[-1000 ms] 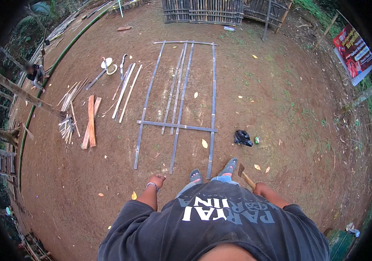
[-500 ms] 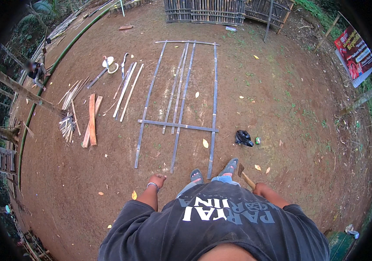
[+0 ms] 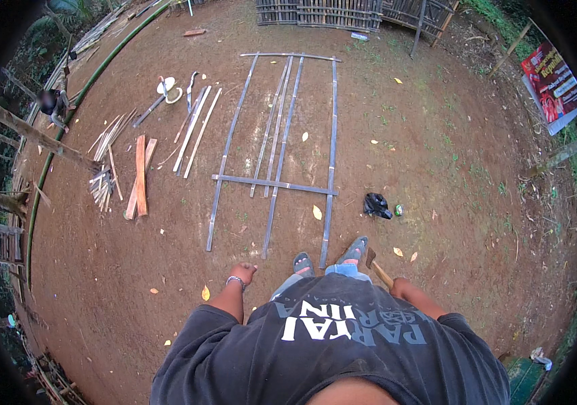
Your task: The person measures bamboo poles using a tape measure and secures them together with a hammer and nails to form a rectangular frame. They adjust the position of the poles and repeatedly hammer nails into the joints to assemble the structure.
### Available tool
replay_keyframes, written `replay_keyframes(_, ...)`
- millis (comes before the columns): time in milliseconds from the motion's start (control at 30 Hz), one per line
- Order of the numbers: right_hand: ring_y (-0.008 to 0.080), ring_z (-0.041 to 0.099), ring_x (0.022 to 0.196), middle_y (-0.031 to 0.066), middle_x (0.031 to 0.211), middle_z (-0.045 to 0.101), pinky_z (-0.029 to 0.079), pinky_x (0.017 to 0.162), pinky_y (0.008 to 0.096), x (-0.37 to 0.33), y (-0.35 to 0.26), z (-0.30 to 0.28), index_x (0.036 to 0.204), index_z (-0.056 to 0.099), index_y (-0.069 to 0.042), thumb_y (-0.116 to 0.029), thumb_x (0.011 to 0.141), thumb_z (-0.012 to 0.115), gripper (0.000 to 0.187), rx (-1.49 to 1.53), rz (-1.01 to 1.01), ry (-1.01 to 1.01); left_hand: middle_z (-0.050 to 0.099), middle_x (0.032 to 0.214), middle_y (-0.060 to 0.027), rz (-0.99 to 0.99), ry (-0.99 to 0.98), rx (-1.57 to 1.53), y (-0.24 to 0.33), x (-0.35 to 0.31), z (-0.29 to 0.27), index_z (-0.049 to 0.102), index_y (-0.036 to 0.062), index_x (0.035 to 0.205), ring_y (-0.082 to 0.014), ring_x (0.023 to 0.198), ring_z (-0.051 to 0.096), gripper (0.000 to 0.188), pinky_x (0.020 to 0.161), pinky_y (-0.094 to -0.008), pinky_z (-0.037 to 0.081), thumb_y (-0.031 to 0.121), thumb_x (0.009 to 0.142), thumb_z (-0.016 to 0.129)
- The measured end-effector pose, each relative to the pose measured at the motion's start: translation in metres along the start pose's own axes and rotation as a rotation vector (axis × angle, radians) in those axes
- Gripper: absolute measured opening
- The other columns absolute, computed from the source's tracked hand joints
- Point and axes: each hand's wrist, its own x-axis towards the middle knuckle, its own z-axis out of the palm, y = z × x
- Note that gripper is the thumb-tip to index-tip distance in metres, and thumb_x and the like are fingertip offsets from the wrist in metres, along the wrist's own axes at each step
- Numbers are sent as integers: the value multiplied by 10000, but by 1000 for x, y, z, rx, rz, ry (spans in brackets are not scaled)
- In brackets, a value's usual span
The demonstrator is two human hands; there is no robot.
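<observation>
My right hand [image 3: 403, 289] is wrapped round the wooden handle of a hatchet [image 3: 383, 275], its dark head hanging beside my right foot. My left hand [image 3: 242, 271], with a bracelet at the wrist, hangs low with curled fingers; whatever may be inside them is hidden. Ahead of my feet lies a frame of bamboo strips [image 3: 332, 135] on the ground. One strip crosses its far end and another crossbar [image 3: 275, 184] lies over the nearer part. Two loose-looking strips [image 3: 276, 128] lie lengthwise inside it. Neither hand touches the frame.
Left of the frame lie reddish boards [image 3: 141, 179], pale strips [image 3: 197, 131], a pile of thin sticks [image 3: 104, 182] and a saw-like tool [image 3: 167, 91]. A black plastic bag [image 3: 377, 206] and a green can [image 3: 398, 210] lie to the right. A person [image 3: 52, 104] sits far left.
The ground and frame have shifted slightly upward in the view. My left hand has turned a little, its fingers still curled. The hatchet stays in my right hand.
</observation>
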Motion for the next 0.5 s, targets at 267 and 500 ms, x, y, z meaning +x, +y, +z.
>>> replay_keyframes(267, 398, 664, 1027, 243, 1087, 687, 527, 872, 450, 2, -2, -1, 1008, 736, -23, -290, 732, 690, 387, -101, -8, -14, 717, 1083, -155, 26, 10, -54, -17, -6, 6, 741, 58, 1021, -314, 1016, 673, 401, 903, -383, 493, 426, 884, 664)
replay_keyframes(500, 321, 723, 849, 192, 909, 729, 565, 746, 415, -7, -5, -10, 892, 755, -35, -240, 678, 747, 297, -69, -21, 31, 719, 1080, -152, -1, 4, -54, -15, -13, 3, 744, 76, 1047, -298, 1029, 676, 386, 924, -380, 494, 416, 889, 653)
